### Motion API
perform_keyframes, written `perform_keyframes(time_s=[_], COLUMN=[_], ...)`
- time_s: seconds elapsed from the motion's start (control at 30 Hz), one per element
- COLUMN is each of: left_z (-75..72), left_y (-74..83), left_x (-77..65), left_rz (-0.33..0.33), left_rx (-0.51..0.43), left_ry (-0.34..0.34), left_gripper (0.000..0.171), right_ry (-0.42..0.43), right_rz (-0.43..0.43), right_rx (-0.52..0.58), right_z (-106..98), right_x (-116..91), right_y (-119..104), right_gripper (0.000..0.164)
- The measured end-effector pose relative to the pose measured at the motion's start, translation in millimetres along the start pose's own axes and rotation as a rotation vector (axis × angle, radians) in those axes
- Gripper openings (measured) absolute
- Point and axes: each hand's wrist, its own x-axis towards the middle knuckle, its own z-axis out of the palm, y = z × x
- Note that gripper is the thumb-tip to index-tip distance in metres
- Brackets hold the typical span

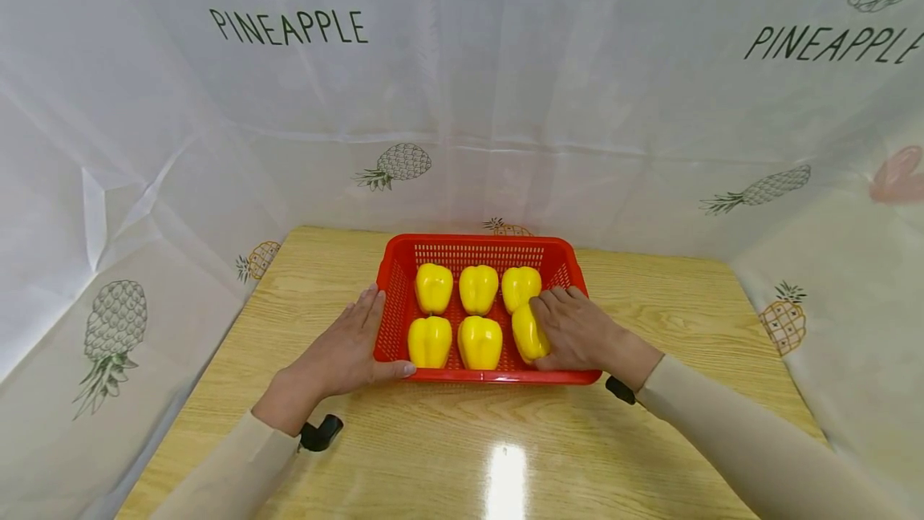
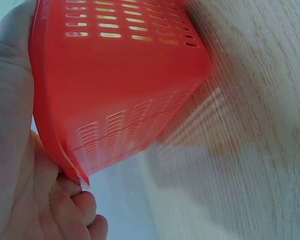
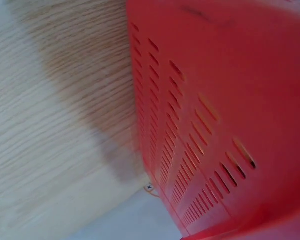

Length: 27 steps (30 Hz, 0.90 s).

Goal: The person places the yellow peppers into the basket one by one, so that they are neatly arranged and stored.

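Observation:
A red plastic basket with slotted walls stands on the wooden table, holding several yellow bell peppers in two rows. In the head view my right hand reaches over the right wall and grips the front right bell pepper, which is tilted. My left hand rests at the near left corner, fingers extended along the left rim and thumb on the front rim. The left wrist view has that hand against the rim above the basket wall. Only the slotted outer wall fills the right wrist view; the hand is hidden there.
Behind and beside the table hangs a white curtain printed with pineapples. Bell peppers at the front left, front middle and along the back row stand close to the gripped one.

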Motion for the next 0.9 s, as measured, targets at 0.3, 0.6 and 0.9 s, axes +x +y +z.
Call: perform_keyframes(time_s=[0.3,0.6,0.9], left_z=[0.3,1.4,1.7], left_y=[0.1,-0.5,-0.2], left_x=[1.7,1.1,1.4], left_rz=[-0.004,-0.001,0.001], left_rx=[0.013,0.009,0.006], left_ry=[-0.009,-0.002,0.003], left_gripper=[0.138,0.139,0.138], right_ry=[0.015,0.035,0.020], right_rz=[-0.024,-0.053,-0.051], right_rx=[-0.023,-0.083,-0.055], right_z=[2.5,7.0,5.7], right_x=[0.2,0.2,-0.5], right_y=[1.6,2.0,3.3], right_gripper=[0.098,0.095,0.093])
